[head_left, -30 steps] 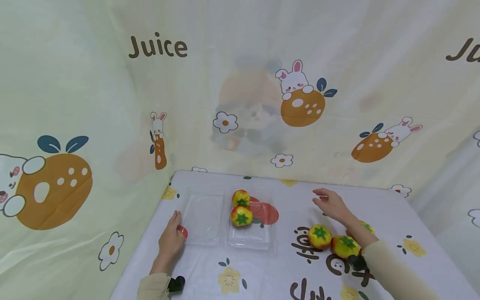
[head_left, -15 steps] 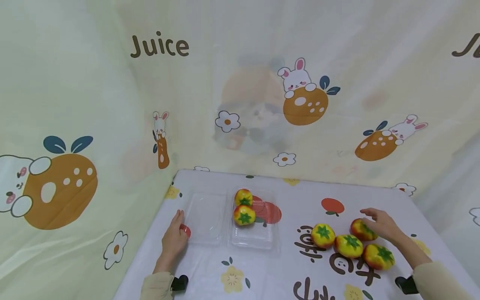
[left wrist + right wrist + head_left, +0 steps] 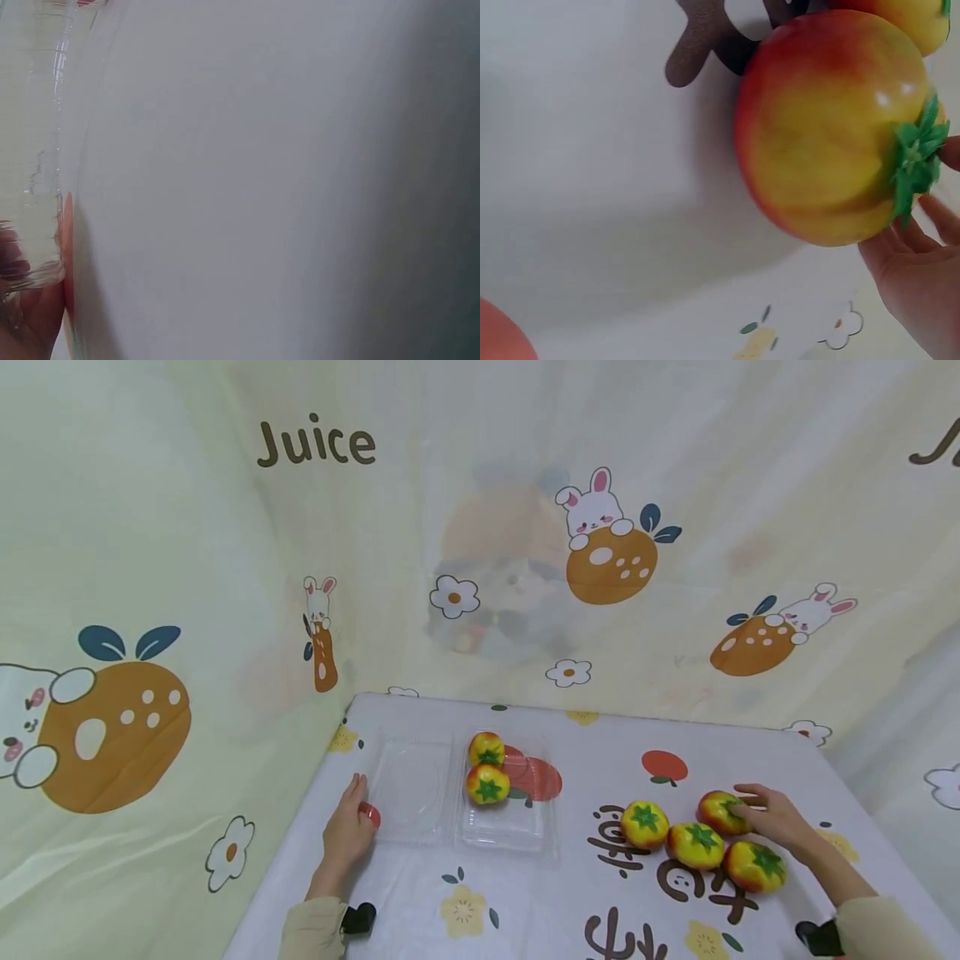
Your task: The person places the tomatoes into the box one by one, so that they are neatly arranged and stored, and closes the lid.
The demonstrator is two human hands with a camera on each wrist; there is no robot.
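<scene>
A clear plastic clamshell box lies unfolded, its lid half [image 3: 408, 843] on the left and its other half [image 3: 498, 842] on the right. Two yellow-red persimmons [image 3: 487, 785] sit in the right half. My left hand [image 3: 347, 827] rests against the lid's left edge, fingers extended; through the plastic, some fingers [image 3: 11, 255] show in the left wrist view. At the right, my right hand [image 3: 780, 818] has its fingers around the far persimmon [image 3: 718, 812]. In the right wrist view a nearer persimmon [image 3: 825, 135] largely hides that grasp.
Beside the gripped fruit lie three more persimmons: one at the left [image 3: 644, 824], one in the middle [image 3: 695, 847] and one at the right [image 3: 756, 867]. A printed white cloth [image 3: 570, 877] covers the table. Patterned curtains [image 3: 480, 527] hang behind and at the sides.
My right hand has moved right and toward me, from above the table to the far persimmon, and its fingers have closed around it. The left hand stays at the lid's edge.
</scene>
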